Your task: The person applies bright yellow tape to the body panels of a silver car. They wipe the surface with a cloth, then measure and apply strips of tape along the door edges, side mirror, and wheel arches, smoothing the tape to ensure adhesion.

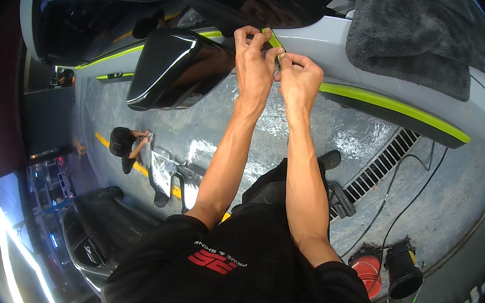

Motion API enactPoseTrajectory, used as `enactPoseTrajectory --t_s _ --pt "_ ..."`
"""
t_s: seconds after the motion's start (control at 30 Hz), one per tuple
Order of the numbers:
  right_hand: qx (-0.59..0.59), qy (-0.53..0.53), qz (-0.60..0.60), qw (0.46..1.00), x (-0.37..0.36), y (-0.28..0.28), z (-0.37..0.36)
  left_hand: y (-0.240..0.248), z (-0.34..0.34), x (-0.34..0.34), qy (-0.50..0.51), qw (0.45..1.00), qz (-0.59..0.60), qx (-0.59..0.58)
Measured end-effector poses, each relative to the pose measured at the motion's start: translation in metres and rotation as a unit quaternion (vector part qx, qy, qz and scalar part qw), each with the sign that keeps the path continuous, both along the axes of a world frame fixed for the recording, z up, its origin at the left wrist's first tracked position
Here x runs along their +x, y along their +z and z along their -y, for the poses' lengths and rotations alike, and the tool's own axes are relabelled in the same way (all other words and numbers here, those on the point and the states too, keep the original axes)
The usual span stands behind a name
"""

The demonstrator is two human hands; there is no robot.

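My left hand (254,64) and right hand (299,80) are both up against the car (381,65), close together, each pinched shut with thumb and fingertips on the loose end of a lime-green strip (274,39). That end lifts off the white panel just behind the black mirror (174,67), and the rest of the strip runs flat along the panel's lower edge off to my right, ending near the panel's far tip. A matching green line continues to my left beyond the mirror, under the dark glass. A grey towel (419,40) lies draped on top of the panel, just to the right of my hands and apart from them. Below my arms is the wet concrete floor (327,131) with a slotted drain (380,166) and black cables running to a red bucket (367,268) and a black canister (404,272) standing side by side. Further off to my left, another person (128,145) crouches on the floor over a shiny part.
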State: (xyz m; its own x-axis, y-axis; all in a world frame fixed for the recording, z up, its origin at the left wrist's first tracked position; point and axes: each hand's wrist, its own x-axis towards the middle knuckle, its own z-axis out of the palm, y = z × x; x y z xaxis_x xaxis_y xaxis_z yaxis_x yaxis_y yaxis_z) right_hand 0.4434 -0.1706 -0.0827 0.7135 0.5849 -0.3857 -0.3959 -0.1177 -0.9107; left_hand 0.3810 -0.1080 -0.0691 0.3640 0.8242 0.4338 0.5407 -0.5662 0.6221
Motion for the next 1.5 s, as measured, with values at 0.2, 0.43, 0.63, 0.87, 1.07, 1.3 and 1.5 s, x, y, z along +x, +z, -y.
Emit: enactPoseTrajectory --t_s 0.2,0.43,0.63,0.87,1.07,1.3,1.5 --pt "0.097 -0.079 -0.221 0.967 -0.012 -0.007 -0.008 -0.004 -0.002 0.000 0.008 1.000 -0.011 0.014" --pt "0.128 -0.068 -0.479 0.866 0.005 -0.032 -0.011 -0.009 0.000 -0.001 0.003 0.999 -0.028 0.042" --pt "0.124 0.178 -0.402 0.890 -0.025 -0.065 0.065 -0.021 -0.003 -0.008 -0.014 0.999 0.001 0.044" --pt "-0.073 0.236 -0.190 0.950 -0.007 -0.118 0.200 -0.023 0.004 -0.016 -0.027 0.990 -0.068 0.121" --pt "-0.135 0.175 -0.160 0.962 0.014 -0.162 0.261 -0.026 -0.020 -0.027 -0.162 0.928 -0.129 0.311" --pt "-0.146 0.130 -0.135 0.971 0.042 -0.182 0.300 -0.029 -0.044 -0.024 -0.223 0.878 -0.128 0.404" --pt "-0.148 0.116 -0.131 0.973 0.056 -0.187 0.326 -0.039 -0.053 -0.024 -0.249 0.861 -0.156 0.415"
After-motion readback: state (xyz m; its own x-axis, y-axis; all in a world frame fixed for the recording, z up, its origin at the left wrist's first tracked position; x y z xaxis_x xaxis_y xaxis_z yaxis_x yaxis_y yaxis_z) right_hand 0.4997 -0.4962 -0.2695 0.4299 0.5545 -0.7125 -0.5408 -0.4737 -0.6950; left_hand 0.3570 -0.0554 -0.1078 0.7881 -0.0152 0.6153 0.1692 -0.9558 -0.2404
